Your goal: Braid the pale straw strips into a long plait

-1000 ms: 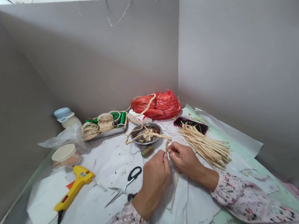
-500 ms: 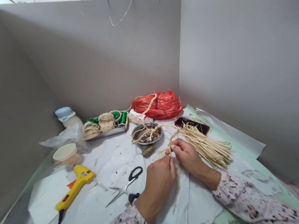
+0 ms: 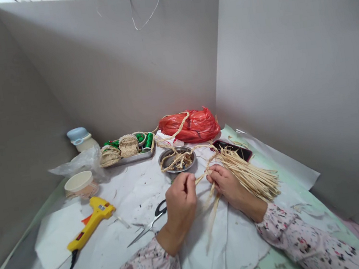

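My right hand (image 3: 226,186) pinches a pale straw braid (image 3: 210,160) at its working end, where loose strands fan out. Closed on one of those strands (image 3: 200,178), my left hand (image 3: 182,201) draws it out to the left. Other loose strands (image 3: 213,223) hang down between my hands, blurred. From my right fingers the braid runs back over a metal bowl (image 3: 167,170) of scraps and up onto a red plastic bag (image 3: 198,125). A bundle of straw (image 3: 252,175) lies just beyond my right hand.
Scissors (image 3: 146,229) lie left of my left wrist, partly covered by it. Further left are a yellow glue gun (image 3: 90,225) with its cord, a cup (image 3: 81,184) and a lidded bottle (image 3: 82,139). A tray (image 3: 132,158) holds braid coils and green thread. A phone (image 3: 240,150) lies behind the straw.
My left hand has moved left and slightly up, away from my right hand, pulling a strand taut. It now covers the small spool by the bowl. My right hand stays nearly in place.
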Demonstrator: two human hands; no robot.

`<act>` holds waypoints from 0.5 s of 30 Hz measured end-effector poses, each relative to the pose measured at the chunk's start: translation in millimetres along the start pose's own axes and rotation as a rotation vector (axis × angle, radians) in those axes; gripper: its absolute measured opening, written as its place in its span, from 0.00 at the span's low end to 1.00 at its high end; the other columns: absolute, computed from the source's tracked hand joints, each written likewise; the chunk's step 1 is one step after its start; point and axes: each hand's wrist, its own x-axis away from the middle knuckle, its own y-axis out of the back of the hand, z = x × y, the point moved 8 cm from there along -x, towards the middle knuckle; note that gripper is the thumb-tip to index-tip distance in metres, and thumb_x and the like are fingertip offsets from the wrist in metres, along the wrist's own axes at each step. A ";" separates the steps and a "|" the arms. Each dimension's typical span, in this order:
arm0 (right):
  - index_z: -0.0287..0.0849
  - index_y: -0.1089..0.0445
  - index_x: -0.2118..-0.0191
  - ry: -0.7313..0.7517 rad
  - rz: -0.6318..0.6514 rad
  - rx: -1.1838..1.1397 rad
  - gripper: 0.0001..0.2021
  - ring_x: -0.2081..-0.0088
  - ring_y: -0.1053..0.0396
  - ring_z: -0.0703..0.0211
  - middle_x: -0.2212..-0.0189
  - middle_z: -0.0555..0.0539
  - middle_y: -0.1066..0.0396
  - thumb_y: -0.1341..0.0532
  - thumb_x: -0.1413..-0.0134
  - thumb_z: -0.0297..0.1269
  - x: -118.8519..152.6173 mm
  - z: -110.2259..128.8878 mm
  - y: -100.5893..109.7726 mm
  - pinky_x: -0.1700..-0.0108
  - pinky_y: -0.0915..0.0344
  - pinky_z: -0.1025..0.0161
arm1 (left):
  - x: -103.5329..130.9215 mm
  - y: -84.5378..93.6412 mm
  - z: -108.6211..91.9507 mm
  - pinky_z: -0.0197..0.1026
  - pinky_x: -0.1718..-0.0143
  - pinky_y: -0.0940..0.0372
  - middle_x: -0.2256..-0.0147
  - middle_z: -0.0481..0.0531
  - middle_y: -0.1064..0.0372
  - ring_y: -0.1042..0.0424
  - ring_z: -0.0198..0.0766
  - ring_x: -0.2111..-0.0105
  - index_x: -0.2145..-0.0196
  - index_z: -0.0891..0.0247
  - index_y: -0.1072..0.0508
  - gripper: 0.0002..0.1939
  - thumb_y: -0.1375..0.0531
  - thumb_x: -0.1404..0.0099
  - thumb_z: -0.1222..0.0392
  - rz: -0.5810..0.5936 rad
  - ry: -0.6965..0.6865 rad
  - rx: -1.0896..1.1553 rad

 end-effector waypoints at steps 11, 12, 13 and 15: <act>0.42 0.37 0.71 0.053 0.181 0.130 0.07 0.78 0.45 0.66 0.80 0.56 0.40 0.43 0.47 0.39 9.0 7.1 -20.0 0.73 0.46 0.67 | -0.4 -43.5 23.5 0.38 0.70 0.42 0.74 0.46 0.34 0.36 0.36 0.75 0.66 0.62 0.32 0.17 0.52 0.33 0.48 0.410 0.147 0.244; 0.42 0.37 0.71 0.061 0.189 0.151 0.07 0.78 0.44 0.66 0.80 0.56 0.40 0.43 0.47 0.39 9.5 7.9 -20.6 0.73 0.46 0.67 | -0.7 -44.6 25.8 0.38 0.70 0.43 0.74 0.47 0.34 0.36 0.36 0.75 0.67 0.62 0.31 0.18 0.52 0.33 0.47 0.418 0.151 0.210; 0.42 0.37 0.71 0.066 0.195 0.171 0.06 0.78 0.44 0.66 0.80 0.56 0.40 0.43 0.46 0.38 9.9 8.5 -21.1 0.73 0.46 0.67 | -1.7 -44.8 27.7 0.38 0.70 0.44 0.74 0.47 0.34 0.36 0.37 0.73 0.68 0.63 0.31 0.18 0.52 0.34 0.47 0.417 0.150 0.172; 0.42 0.37 0.71 0.077 0.208 0.216 0.06 0.78 0.44 0.66 0.80 0.56 0.39 0.44 0.45 0.38 10.4 8.7 -21.7 0.73 0.45 0.67 | -4.2 -44.9 30.0 0.38 0.68 0.45 0.73 0.49 0.34 0.36 0.38 0.71 0.71 0.63 0.31 0.18 0.51 0.35 0.48 0.418 0.146 0.129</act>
